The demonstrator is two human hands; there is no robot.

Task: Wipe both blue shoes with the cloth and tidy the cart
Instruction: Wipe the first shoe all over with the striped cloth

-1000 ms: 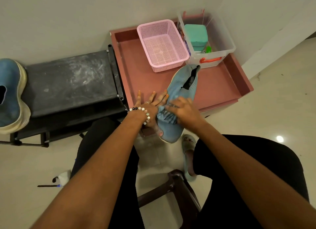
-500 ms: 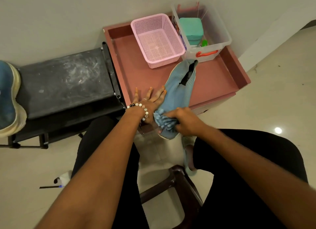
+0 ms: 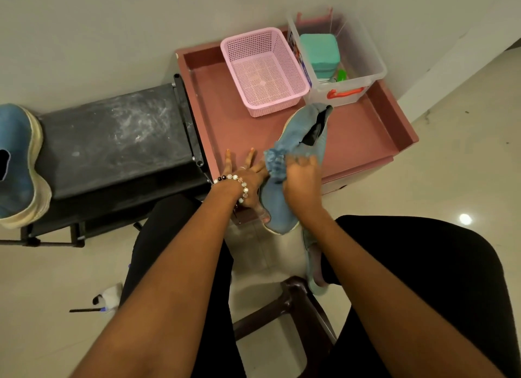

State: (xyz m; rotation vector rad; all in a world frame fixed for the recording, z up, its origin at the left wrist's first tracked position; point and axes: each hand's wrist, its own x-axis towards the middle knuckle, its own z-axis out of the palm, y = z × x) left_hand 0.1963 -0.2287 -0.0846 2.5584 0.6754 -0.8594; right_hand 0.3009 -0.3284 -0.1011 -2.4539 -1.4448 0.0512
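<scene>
1. A dark brown stool (image 3: pixel 293 310) is seen nearest, between the black-clad legs.
2. The blue shoe (image 3: pixel 293 163) is propped on the front edge of the pink cart tray (image 3: pixel 225 118), with its toe hanging over the edge toward the person and its heel resting on the tray floor.
3. The shoe's side is steadied by the left hand (image 3: pixel 244 177), whose fingers are held straight and spread; a beaded bracelet (image 3: pixel 239 183) is worn at that wrist.
4. A blue cloth (image 3: pixel 275 162) is pressed onto the shoe's upper by the right hand (image 3: pixel 301 180); whether its blurred fingers are curled round the cloth cannot be told.
5. The second blue shoe (image 3: pixel 17 163) is seen on a black bench (image 3: pixel 112 140), well apart to the left.
6. At the tray's far end a pink basket (image 3: pixel 263 70) is set just beside a clear bin (image 3: pixel 355 62).
</scene>
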